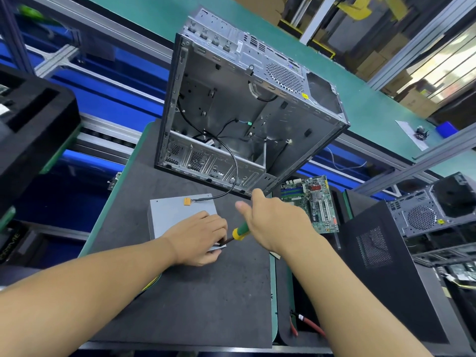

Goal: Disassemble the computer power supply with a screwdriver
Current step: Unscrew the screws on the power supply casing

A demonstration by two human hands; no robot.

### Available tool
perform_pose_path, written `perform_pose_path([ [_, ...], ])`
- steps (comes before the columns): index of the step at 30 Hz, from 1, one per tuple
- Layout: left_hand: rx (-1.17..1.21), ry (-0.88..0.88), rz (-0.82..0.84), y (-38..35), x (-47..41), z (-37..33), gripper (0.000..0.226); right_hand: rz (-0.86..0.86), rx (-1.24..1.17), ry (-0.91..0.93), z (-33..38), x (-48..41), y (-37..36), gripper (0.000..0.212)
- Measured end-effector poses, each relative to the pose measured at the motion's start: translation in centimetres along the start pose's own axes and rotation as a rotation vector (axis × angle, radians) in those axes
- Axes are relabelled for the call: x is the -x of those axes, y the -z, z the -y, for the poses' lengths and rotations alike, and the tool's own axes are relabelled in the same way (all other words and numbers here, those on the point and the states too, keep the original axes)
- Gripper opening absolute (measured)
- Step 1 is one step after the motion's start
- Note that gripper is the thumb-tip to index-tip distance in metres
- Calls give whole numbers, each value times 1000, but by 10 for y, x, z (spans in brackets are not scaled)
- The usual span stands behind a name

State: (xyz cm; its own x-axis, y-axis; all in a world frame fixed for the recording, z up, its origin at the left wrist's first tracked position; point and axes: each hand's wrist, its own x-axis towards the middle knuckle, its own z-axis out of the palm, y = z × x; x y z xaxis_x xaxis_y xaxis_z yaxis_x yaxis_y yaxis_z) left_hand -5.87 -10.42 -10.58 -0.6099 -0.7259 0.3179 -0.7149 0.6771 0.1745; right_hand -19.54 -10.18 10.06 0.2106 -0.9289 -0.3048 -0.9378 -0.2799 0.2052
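A flat grey power supply [175, 215] lies on the dark mat [195, 300] in front of me. My left hand [199, 239] rests on its near right corner, fingers curled around the screwdriver's dark shaft where the tip meets the box. My right hand [275, 222] grips the green and yellow screwdriver [240, 231] by its handle, angled down to the left toward that corner. An orange connector [187, 201] on a black cable lies on the power supply's top.
An open, emptied computer case [247, 106] stands tilted just behind the power supply, its cable trailing down. A green motherboard [313, 202] lies to the right. Another case [435, 202] and a black panel [381, 256] sit at far right. Black foam trays [31, 119] are on the left.
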Motion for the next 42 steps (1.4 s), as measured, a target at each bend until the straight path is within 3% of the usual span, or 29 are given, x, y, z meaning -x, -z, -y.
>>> perform_pose_path([
  [3,-20,1,1,-1,-1,1,28,34,-91,89,0,-4,4,27],
  [7,-39,-13,-55,1,-1,0,28,193,-284,94,2,-5,6,40],
  [11,-41,-10,-41,1,0,0,27,2,-47,-23,5,-4,-1,52],
  [13,-28,0,-33,0,0,0,27,-45,-7,1,6,-5,-1,42],
  [15,-18,9,-41,0,0,0,25,25,-106,40,5,-6,2,27],
  [18,-18,6,-35,0,0,-1,24,198,-286,51,5,-3,6,36],
  [23,-39,17,-24,3,0,-2,25,-32,-58,-47,8,2,-1,46],
  [26,-21,13,-33,3,0,-3,24,-134,44,21,7,3,-1,38],
  [28,-24,16,-45,4,-1,-3,25,-48,-22,83,6,2,0,27],
  [31,-14,9,-57,4,-1,-3,26,176,-235,90,3,1,6,36],
  [36,-10,32,-23,2,0,-3,26,-42,16,14,5,3,-1,43],
  [38,11,34,-24,2,0,-3,24,-102,68,77,5,3,-3,35],
  [40,-8,30,-36,2,-1,-3,24,-26,53,178,2,0,-2,22],
  [42,-41,27,-44,2,-2,-3,26,136,-84,226,-1,-3,2,29],
])
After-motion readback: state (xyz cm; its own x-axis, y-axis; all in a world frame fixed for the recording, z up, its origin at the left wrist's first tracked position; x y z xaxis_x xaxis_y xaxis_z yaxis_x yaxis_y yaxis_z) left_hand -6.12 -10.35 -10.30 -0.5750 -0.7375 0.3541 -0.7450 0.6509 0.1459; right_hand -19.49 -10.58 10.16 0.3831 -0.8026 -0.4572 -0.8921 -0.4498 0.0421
